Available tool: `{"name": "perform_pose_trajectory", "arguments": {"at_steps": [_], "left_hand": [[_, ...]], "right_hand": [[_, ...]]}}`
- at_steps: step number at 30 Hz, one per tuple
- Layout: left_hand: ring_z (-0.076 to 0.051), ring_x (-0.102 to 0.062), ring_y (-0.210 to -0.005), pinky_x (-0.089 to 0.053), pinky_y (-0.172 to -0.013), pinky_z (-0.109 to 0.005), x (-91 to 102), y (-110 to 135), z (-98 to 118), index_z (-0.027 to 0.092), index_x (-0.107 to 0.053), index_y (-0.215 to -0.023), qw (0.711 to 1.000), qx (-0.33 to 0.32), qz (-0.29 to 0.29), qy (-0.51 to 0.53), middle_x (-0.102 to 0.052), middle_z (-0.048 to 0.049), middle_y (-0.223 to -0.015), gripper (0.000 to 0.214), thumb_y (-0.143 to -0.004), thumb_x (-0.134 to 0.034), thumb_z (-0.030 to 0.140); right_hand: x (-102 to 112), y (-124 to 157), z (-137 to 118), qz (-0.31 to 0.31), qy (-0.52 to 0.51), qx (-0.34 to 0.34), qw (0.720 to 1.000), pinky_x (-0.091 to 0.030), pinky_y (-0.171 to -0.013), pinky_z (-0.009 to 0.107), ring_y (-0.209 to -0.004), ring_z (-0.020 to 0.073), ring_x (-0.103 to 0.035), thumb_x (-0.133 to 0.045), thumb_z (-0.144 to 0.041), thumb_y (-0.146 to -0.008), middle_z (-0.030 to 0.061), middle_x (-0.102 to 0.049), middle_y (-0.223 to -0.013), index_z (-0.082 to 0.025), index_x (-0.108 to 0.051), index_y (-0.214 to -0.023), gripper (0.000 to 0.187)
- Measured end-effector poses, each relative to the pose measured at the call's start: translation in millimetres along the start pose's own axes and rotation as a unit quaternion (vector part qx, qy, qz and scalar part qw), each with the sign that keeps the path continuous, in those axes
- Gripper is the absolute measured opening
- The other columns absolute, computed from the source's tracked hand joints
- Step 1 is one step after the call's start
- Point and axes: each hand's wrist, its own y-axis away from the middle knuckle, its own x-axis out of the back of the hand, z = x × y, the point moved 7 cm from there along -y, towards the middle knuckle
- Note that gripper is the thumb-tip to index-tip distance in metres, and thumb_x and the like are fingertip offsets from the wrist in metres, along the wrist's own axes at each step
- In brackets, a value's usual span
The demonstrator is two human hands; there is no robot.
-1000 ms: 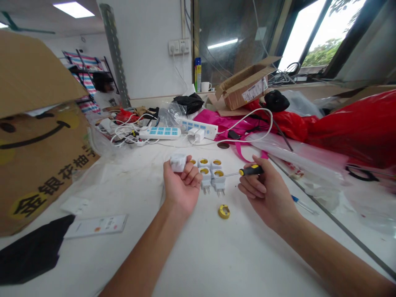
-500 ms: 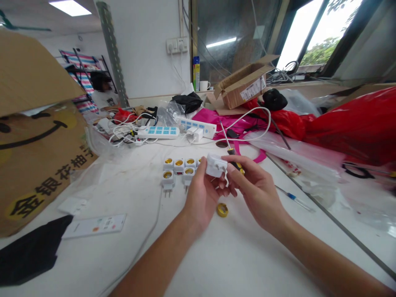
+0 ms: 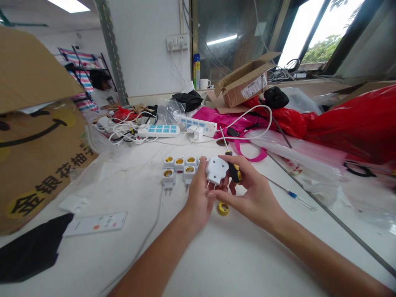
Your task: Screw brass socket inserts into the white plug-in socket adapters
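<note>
Hands meet over the middle of the white desk (image 3: 222,255); left hand (image 3: 199,196) grips a white plug adapter (image 3: 217,169), fingers narrow on its left edge; right hand (image 3: 252,196) is curled round a black-and-yellow screwdriver (image 3: 234,172), shaft pointing up toward the far edge, forefinger at the adapter's top right, thumb under it. One second ago the hands were apart, adapter bunched in the left fist, screwdriver tip aimed left at the lamp-socket adapters (image 3: 179,167); half a second ago the adapter sat tilted, prongs toward the right hand; now its flat face is to the camera, prongs down. Socket adapters stand in two rows just left of the hands, untouched; yellow ring (image 3: 222,208) lies on the desk just below the hands, same spot as before. Blue-faced power strip (image 3: 159,130) lies toward the far edge; printed cardboard box (image 3: 37,140) at the left edge; white card (image 3: 95,225) near it.
</note>
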Motion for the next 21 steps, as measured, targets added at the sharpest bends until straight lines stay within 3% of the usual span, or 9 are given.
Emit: {"name": "perform_pose_trajectory", "arguments": {"at_steps": [5, 9, 13, 17, 21], "left_hand": [[-0.018, -0.068, -0.067, -0.055, -0.069, -0.029, -1.9, 1.5, -1.8, 0.017, -0.077, -0.089, 1.0, 0.015, 0.002, -0.007, -0.071, -0.0015, -0.073, 0.047, -0.097, -0.076, 0.064], [-0.019, -0.072, -0.072, -0.056, -0.067, -0.028, -7.8, 2.8, 1.4, 0.016, -0.081, -0.1, 0.999, 0.041, -0.006, 0.008, -0.08, -0.0068, -0.089, 0.045, -0.11, -0.059, 0.054], [-0.018, -0.073, -0.071, -0.058, -0.073, -0.028, -7.3, 3.6, 3.5, 0.017, -0.08, -0.098, 0.997, 0.069, -0.009, 0.033, -0.079, -0.0065, -0.085, 0.049, -0.116, -0.044, 0.045], [-0.021, -0.073, -0.07, -0.059, -0.07, -0.032, -1.9, 2.1, -1.7, 0.016, -0.08, -0.102, 0.993, 0.104, -0.019, 0.046, -0.078, -0.0083, -0.085, 0.046, -0.113, -0.048, 0.047], [-0.022, -0.074, -0.076, -0.06, -0.074, -0.033, 2.0, 0.4, -5.3, 0.015, -0.081, -0.106, 0.992, 0.107, -0.014, 0.065, -0.079, -0.0092, -0.091, 0.044, -0.111, -0.052, 0.048]], "right_hand": [[3.6, 2.6, -14.8, 0.023, 0.098, 0.091, 0.991, -0.06, -0.071, 0.035, -0.097, 0.0256, -0.066, -0.092, -0.034, -0.084, 0.0116, -0.067, -0.125, -0.024, -0.064, -0.145, 0.068], [14.3, 7.3, -24.0, 0.088, 0.09, 0.147, 0.981, -0.059, -0.066, 0.036, -0.089, 0.0232, -0.061, -0.094, -0.034, -0.083, 0.013, -0.06, -0.127, -0.025, -0.06, -0.15, 0.076], [9.7, 12.8, -33.0, 0.058, 0.118, 0.195, 0.972, -0.06, -0.065, 0.037, -0.085, 0.0236, -0.063, -0.098, -0.039, -0.081, 0.0116, -0.061, -0.122, -0.029, -0.059, -0.153, 0.083], [7.4, 16.0, -32.7, 0.071, 0.117, 0.182, 0.974, -0.06, -0.059, 0.036, -0.077, 0.0201, -0.064, -0.099, -0.04, -0.082, 0.0133, -0.061, -0.13, -0.032, -0.06, -0.151, 0.08], [5.3, 11.0, -14.7, 0.058, 0.008, 0.051, 0.997, -0.06, -0.055, 0.032, -0.07, 0.0165, -0.063, -0.095, -0.041, -0.084, 0.0106, -0.065, -0.125, -0.029, -0.063, -0.144, 0.069]]}}
